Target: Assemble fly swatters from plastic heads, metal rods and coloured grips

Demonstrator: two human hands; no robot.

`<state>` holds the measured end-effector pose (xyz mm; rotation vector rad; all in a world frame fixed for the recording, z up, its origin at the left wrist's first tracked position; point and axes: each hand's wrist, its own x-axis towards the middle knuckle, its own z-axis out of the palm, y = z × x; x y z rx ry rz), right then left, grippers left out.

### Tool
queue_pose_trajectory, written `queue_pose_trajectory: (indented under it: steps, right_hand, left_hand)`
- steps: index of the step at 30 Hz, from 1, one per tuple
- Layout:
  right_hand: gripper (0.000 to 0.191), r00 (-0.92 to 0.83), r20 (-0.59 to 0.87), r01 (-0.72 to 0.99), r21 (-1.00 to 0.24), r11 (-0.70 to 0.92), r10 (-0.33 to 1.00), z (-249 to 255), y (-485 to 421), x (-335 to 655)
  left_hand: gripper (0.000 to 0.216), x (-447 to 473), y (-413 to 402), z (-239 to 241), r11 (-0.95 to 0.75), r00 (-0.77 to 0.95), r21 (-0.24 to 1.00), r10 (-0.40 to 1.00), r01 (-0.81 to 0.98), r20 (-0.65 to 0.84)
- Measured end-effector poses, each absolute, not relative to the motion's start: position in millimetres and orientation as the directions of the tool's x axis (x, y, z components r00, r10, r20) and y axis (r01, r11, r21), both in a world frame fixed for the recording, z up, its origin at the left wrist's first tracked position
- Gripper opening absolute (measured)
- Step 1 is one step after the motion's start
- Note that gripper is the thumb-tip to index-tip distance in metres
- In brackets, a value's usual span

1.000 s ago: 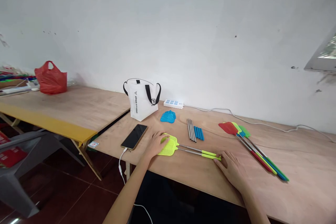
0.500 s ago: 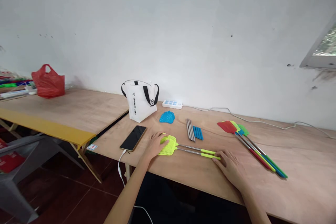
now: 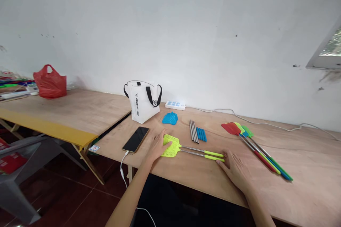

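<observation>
Two yellow-green fly swatters (image 3: 171, 146) lie side by side on the wooden table, heads overlapping at the left, metal rods and yellow handles reaching right. My left hand (image 3: 157, 146) rests at the left edge of the heads, its thumb on the mesh and its fingers stretched out. At the handle ends, my right hand (image 3: 234, 167) touches them with thumb and forefinger apart. Behind the swatters are several metal tubes (image 3: 194, 132) beside several blue handle grips (image 3: 201, 134). Farther back sit stacked blue swatter heads (image 3: 170, 118).
Several coloured fly swatters (image 3: 255, 150) lie fanned at the right. A phone (image 3: 135, 139) on a white cable is at the left, near a white bag (image 3: 144, 104). By the wall is a power strip (image 3: 175, 105). A red plastic bag (image 3: 50, 82) stands on another table.
My left fingers have drawn back slightly from the top edge of the swatter heads. My right fingers have shifted slightly off the handle ends, uncovering more of them.
</observation>
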<state>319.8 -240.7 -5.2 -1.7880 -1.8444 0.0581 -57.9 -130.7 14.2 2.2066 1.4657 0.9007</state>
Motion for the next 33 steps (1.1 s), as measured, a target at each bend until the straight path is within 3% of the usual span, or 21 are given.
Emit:
queue_pose_trajectory:
  steps: [7, 11, 18, 24, 33]
  right_hand:
    - [0.034, -0.058, 0.337, 0.911, -0.367, 0.188, 0.94, -3.7, -239.4, 322.5]
    - [0.034, -0.047, 0.349, 0.908, -0.375, 0.186, 0.936, -4.8, -238.8, 322.4]
    - [0.036, 0.007, 0.378, 0.9, -0.407, 0.159, 0.926, -9.3, -238.2, 323.1]
    - [0.036, -0.064, 0.356, 0.915, -0.353, 0.198, 0.932, -6.3, -238.4, 324.0]
    - [0.035, -0.066, 0.34, 0.919, -0.347, 0.19, 0.938, -9.2, -237.1, 326.2]
  left_hand:
    - [0.022, -56.7, -132.2, 20.2, -0.457, 0.339, 0.516, 0.888, 0.724, 0.311]
    - [0.025, -56.8, -132.7, 20.5, -0.446, 0.327, 0.518, 0.894, 0.73, 0.308]
    - [0.05, -58.1, -132.2, 16.8, -0.428, 0.297, 0.573, 0.903, 0.699, 0.312]
    - [0.023, -57.1, -133.2, 21.1, -0.458, 0.343, 0.508, 0.888, 0.729, 0.307]
    - [0.025, -57.7, -130.9, 17.6, -0.461, 0.343, 0.502, 0.885, 0.732, 0.314]
